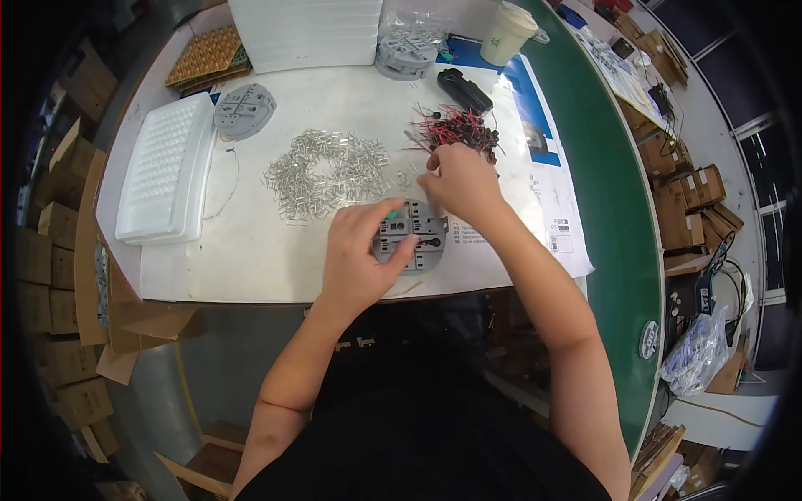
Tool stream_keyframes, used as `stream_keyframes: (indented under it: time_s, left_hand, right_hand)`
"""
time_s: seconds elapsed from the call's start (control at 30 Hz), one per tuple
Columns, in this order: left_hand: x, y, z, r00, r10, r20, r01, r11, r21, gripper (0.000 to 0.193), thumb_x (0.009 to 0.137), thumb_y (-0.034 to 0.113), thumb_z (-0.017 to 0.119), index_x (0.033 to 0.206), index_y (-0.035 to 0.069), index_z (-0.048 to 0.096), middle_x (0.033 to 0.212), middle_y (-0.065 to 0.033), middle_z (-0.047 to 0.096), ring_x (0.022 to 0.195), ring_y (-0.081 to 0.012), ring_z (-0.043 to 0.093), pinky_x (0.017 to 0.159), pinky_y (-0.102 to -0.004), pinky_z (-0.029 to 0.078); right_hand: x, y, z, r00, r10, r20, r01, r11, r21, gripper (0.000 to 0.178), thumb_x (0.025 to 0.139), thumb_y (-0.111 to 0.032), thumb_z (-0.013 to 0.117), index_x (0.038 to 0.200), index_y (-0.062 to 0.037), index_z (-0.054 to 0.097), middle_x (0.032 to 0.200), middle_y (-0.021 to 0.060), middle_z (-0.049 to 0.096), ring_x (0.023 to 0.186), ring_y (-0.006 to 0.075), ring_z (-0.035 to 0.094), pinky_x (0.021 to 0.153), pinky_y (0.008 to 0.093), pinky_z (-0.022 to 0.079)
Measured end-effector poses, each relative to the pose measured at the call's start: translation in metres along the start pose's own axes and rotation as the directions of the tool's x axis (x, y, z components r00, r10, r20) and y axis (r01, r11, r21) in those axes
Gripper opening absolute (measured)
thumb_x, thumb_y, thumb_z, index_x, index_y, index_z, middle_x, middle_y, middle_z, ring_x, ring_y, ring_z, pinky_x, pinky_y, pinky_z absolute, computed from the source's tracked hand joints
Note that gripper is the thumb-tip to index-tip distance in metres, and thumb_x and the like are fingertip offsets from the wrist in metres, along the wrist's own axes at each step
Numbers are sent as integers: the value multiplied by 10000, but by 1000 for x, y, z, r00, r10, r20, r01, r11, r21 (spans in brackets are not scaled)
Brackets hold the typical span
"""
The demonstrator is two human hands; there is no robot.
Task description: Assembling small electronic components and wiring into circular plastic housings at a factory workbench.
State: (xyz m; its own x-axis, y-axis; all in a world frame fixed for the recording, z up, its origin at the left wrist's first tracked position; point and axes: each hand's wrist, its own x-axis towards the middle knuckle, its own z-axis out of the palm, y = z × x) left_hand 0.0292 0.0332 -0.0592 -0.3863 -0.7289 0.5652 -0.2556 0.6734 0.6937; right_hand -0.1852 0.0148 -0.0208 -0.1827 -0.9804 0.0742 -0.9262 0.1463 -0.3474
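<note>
The left hand [361, 250] rests on the left side of a round grey plastic base [411, 236] that lies flat near the front edge of the white work table [251, 259], its fingers curled over the rim and thumb pressed against the top face, steadying it. The right hand [461, 182] hovers at the base's upper right edge with fingertips bunched downward, pinched together as if on something small; what sits between them cannot be made out. Just behind the base spreads a loose heap of small silver metal clips [330, 174], reaching almost to the left hand's knuckles. Behind the right hand lies a tangle of red and black wires [459, 127], partly hidden by the hand itself. Farther back stand a black handheld tool [464, 89], a pale paper cup [506, 35], a stack of more grey round bases [406, 53] and a white ribbed box [305, 32]. At the far left a white moulded tray [165, 171] lies lengthwise, with another single grey base [244, 109] beside its top end. A printed paper sheet [551, 200] lies under the right forearm, against the green table border [618, 217]. Cardboard boxes [58, 250] crowd the floor on the left.
</note>
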Motion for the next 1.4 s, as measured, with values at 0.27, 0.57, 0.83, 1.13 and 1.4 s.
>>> stream_keyframes:
  time_s: [0.27,0.57,0.83,1.13,1.4]
  left_hand:
    - [-5,-6,-37,988,-156,-20,153,983,-103,327,898,26,754,1220,48,701,1045,-118,739,876,-260,684,802,-355,547]
    - [-4,-4,-15,983,-159,97,168,981,-95,308,908,31,750,1212,49,703,1017,-119,698,905,-277,674,810,-365,547]
    - [-5,-10,-7,980,-156,124,170,979,-113,324,891,22,758,1210,46,702,1052,-123,663,939,-297,649,812,-388,539]
    - [-7,-14,-5,981,-145,125,159,981,-110,312,897,40,756,1204,43,703,1071,-130,670,958,-310,653,840,-396,539]
    - [-1,-10,-11,975,-160,154,168,985,-46,276,913,87,744,1185,44,716,1039,-128,695,947,-319,670,846,-399,543]
  right_hand:
    - [2,5,13,994,89,62,-96,989,114,181,862,-218,774,944,-63,727,1060,152,690,1001,362,694,863,456,555]
    - [-17,0,-25,989,-9,146,-73,837,543,182,831,-113,769,962,9,738,899,138,740,830,223,715,763,357,564]
    - [-18,-7,-23,947,-31,320,-133,868,478,163,835,-63,753,947,53,723,808,96,720,739,132,668,681,295,539]
    - [-21,-15,-17,961,-67,268,-37,930,367,164,817,-111,793,911,4,723,816,138,712,727,266,690,687,389,553]
    - [-69,13,3,915,-390,-101,402,901,165,299,876,-171,787,1174,-171,761,1094,53,681,684,271,688,631,402,563]
